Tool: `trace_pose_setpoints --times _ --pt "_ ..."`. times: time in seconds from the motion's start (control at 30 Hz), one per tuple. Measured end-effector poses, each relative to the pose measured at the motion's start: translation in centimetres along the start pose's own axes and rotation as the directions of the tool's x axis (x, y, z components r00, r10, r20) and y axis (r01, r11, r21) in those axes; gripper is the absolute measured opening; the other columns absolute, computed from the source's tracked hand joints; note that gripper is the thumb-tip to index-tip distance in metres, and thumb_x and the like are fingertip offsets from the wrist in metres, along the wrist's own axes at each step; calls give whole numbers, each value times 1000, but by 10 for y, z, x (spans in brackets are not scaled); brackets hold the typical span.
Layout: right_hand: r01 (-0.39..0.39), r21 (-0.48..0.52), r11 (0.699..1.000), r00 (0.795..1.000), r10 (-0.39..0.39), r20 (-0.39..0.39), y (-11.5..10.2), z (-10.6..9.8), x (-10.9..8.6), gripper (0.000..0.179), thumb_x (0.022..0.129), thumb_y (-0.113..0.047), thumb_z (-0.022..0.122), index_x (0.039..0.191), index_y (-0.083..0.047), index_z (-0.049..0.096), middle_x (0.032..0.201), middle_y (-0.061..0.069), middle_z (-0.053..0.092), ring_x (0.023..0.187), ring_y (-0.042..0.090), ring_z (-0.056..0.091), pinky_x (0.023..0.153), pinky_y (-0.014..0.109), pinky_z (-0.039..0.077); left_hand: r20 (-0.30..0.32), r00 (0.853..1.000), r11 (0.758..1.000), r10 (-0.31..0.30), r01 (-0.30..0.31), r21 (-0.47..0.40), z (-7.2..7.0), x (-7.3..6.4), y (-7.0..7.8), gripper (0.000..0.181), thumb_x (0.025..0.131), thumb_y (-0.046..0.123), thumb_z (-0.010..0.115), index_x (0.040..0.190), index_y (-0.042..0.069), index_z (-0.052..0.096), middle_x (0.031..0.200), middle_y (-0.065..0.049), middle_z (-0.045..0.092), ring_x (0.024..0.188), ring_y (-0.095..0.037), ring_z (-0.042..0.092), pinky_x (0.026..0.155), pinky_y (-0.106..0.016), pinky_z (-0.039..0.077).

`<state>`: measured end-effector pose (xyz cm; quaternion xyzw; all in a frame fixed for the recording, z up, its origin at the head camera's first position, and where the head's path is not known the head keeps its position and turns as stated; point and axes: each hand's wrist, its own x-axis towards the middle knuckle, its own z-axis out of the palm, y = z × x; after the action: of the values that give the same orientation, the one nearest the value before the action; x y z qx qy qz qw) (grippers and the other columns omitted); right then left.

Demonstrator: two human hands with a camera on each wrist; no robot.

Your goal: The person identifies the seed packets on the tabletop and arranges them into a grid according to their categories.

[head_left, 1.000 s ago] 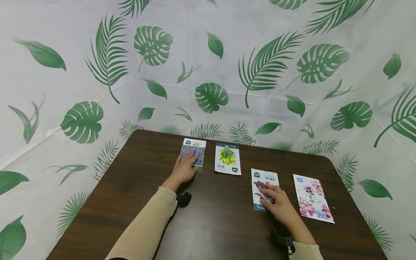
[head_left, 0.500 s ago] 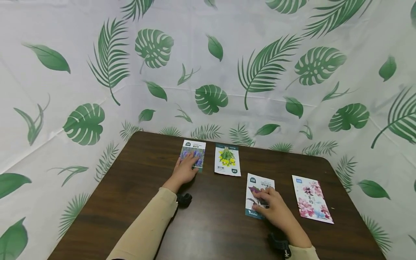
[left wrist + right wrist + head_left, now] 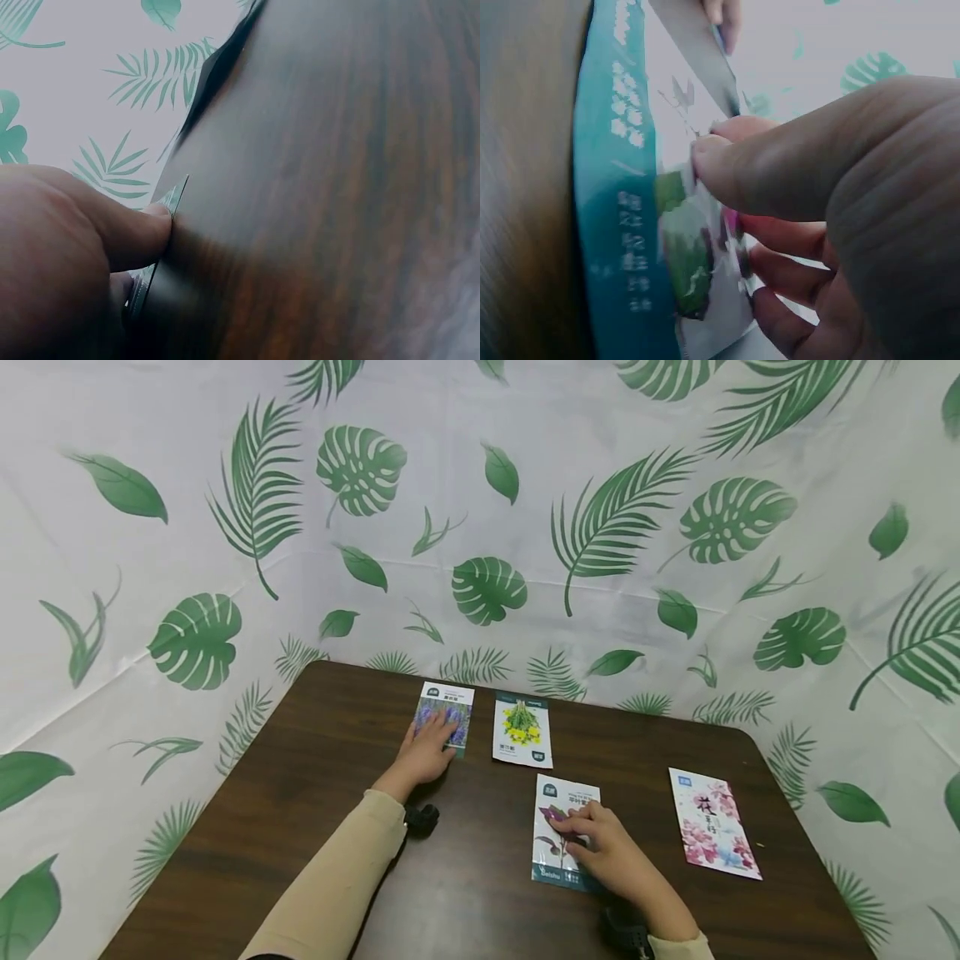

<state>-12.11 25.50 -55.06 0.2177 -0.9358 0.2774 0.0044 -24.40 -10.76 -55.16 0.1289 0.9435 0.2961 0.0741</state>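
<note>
In the head view my left hand (image 3: 427,752) rests on a lavender seed packet (image 3: 448,692) lying flat at the back of the table. Its relaxed fingers spread over the purple print; the left wrist view has the thumb (image 3: 142,238) right at the packet's edge. My right hand (image 3: 606,847) presses its fingertips onto a white packet with a purple-leaved plant (image 3: 567,787) and a teal bottom band, nearer the front. Close up in the right wrist view, thumb (image 3: 727,169) and fingers touch this packet's face (image 3: 615,225), partly covering the picture.
A yellow-flower packet (image 3: 522,732) lies right beside the lavender one. Farther right is a pink-blossom packet (image 3: 714,822). All lie on a dark wooden table (image 3: 465,860), with a leaf-print cloth (image 3: 487,510) hanging behind and at both sides.
My right hand has slid the purple-leaved packet left and toward me, away from the pink-blossom packet. The left hand stays on the lavender packet.
</note>
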Motion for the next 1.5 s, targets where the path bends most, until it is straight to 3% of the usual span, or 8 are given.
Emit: trace_pose_setpoints --times 0.17,0.43,0.6,1.07,1.5 --pt "42 -12 999 999 -42 -16 -8 10 3 42 89 -7 88 126 -26 85 108 -6 62 100 12 49 84 29 41 76 997 1000 -12 11 21 -5 0 2 65 117 29 50 175 17 26 186 -13 2 173 -32 0 138 -60 -10" --pt "133 -30 991 989 -134 -57 -21 24 11 40 89 -8 89 126 -23 84 109 -2 64 98 12 50 80 28 42 136 990 999 -22 16 43 -9 4 2 65 117 30 47 176 18 24 186 -13 0 173 -34 -2 137 -61 -11" --pt "190 -29 981 978 -192 -77 -35 31 21 38 89 -9 89 125 -22 85 107 -1 63 94 9 46 78 26 39 129 991 999 -24 19 39 -5 13 -3 66 116 32 48 176 22 23 186 -10 -2 173 -33 -5 137 -62 -13" --pt "166 49 985 985 -167 31 -55 45 39 37 94 -14 86 129 -26 83 111 0 61 97 11 44 82 27 35 118 992 998 -38 31 59 3 14 -6 67 117 35 46 177 26 17 186 -7 -7 173 -29 -9 136 -59 -16" --pt "286 28 958 954 -287 88 -80 69 64 37 98 -19 82 134 -28 81 117 4 63 98 12 46 82 25 39 97 995 996 -27 18 90 -1 8 2 66 117 34 48 176 22 23 186 -12 0 173 -34 -1 137 -64 -8"
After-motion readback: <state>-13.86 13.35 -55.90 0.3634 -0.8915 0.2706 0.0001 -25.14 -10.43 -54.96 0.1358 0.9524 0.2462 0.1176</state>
